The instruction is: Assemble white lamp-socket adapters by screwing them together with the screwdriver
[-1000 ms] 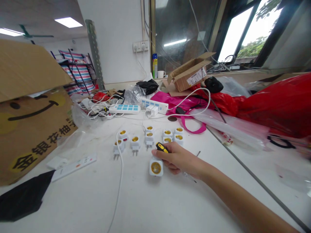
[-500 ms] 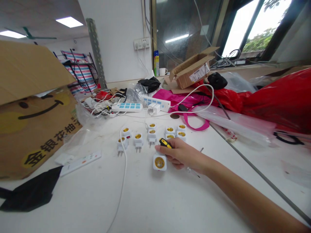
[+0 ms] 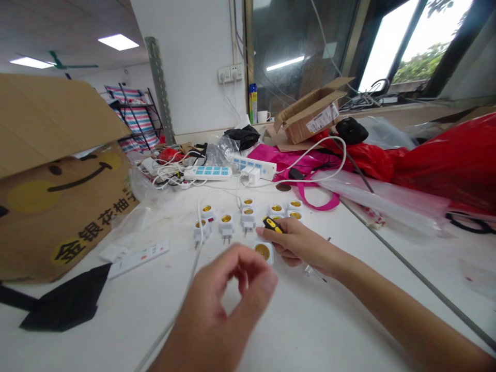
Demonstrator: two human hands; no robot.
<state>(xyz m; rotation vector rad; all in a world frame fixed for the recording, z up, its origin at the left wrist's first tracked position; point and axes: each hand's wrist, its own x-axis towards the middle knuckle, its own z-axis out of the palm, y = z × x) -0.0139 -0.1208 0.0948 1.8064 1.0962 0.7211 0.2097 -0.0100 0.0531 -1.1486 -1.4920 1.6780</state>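
Observation:
My right hand [image 3: 300, 240] is closed round a screwdriver with a black and yellow handle [image 3: 273, 225]. Thin metal parts show near my right wrist; I cannot tell whether they belong to it. Just below these fingers is a white lamp socket adapter [image 3: 263, 250] with a brass-coloured inside; whether the fingers touch it is unclear. Closer to the camera, my left hand [image 3: 220, 299] is loosely curled, slightly blurred, with a gap between thumb and forefinger and nothing visible in it. Several similar socket adapters [image 3: 227, 222] with plug pins stand in small groups behind.
A printed carton [image 3: 77, 212] stands at left, near a black strip of cloth [image 3: 70, 305] and a white power strip [image 3: 141, 258]. Cables and further power strips [image 3: 208, 173] lie behind. A white cord [image 3: 196, 268] crosses the table; red plastic bags [image 3: 445, 160] fill the right.
My left hand has come into view from below, reaching up beside the front socket adapter. My right hand keeps hold of the screwdriver. The view has shifted slightly.

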